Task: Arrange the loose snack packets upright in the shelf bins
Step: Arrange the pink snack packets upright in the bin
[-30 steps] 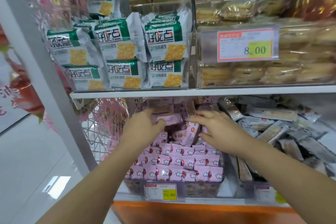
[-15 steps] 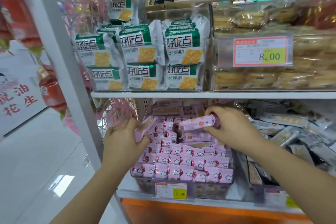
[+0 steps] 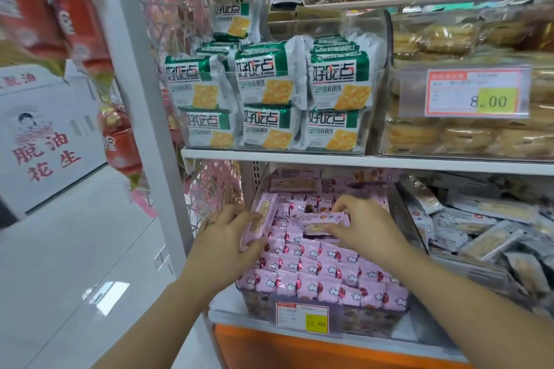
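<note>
A clear bin point(image 3: 257, 307) on the lower shelf holds several rows of small pink snack packets point(image 3: 317, 275) standing upright. My left hand point(image 3: 226, 244) grips one long pink packet point(image 3: 259, 220) at the bin's left side, tilted nearly upright. My right hand point(image 3: 364, 226) pinches a pink packet point(image 3: 322, 219) lying sideways over the middle of the bin, with another packet just beneath it. More pink packets lie flat at the back of the bin.
A neighbouring bin point(image 3: 485, 274) to the right holds loose grey-white packets. The shelf above point(image 3: 359, 159) carries green-and-white cracker packs point(image 3: 269, 93) and a clear bin with an 8.00 price tag point(image 3: 473, 93). A white upright post point(image 3: 141, 105) and wire mesh stand left; tiled aisle floor beyond.
Both hands lifted a pink packet each from the back of the bin and have lowered them toward the rows. The left packet has turned more upright.
</note>
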Tool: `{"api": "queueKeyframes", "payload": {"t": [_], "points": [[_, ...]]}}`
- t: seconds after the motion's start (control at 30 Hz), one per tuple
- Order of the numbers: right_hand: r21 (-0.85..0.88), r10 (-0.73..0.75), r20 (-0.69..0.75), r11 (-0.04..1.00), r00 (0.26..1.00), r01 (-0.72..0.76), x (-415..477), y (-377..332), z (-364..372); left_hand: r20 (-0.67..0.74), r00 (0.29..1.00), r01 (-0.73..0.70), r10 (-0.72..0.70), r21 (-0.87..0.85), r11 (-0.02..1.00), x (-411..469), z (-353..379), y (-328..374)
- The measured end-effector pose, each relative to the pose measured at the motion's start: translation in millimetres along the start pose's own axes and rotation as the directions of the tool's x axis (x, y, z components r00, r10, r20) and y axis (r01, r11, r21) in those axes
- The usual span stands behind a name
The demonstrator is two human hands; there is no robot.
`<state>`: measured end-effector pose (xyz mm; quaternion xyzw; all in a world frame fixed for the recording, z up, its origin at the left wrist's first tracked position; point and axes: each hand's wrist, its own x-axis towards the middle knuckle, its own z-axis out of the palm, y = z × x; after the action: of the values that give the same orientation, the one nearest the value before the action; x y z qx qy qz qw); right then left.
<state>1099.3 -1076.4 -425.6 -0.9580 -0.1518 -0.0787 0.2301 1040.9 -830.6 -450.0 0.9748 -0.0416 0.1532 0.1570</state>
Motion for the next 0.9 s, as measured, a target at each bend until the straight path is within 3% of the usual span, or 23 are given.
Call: {"api": "queueKeyframes", "payload": {"t": [0.23,0.43,0.57,0.63,0.77,0.9], "points": [[0.262,-0.010,-0.184,0.963,0.983,0.059,-8,-19,-22,-0.029,0.999,-0.017,0.015,-0.077,0.997,-3,3,-2],[0.320,-0.035,-0.059,0.946,0.998,0.052,-15,-42,15,-0.115,0.993,-0.051,0.040,-0.097,0.994,-5,0,3],[0.451,-0.131,0.220,0.892,0.967,0.019,-26,-56,11,-0.125,0.990,-0.085,0.072,-0.100,0.991,-8,-2,2],[0.496,-0.178,0.270,0.868,0.946,0.022,-27,-53,0,-0.129,0.988,-0.097,0.083,-0.105,0.990,-6,-3,3],[0.524,-0.160,0.215,0.851,0.963,0.024,-25,-26,-21,-0.096,0.987,-0.136,0.126,-0.105,0.985,3,-4,18],[0.529,-0.087,0.016,0.846,0.996,0.066,-28,10,-47,0.049,0.967,-0.246,0.248,-0.043,0.968,17,-6,35]]}}
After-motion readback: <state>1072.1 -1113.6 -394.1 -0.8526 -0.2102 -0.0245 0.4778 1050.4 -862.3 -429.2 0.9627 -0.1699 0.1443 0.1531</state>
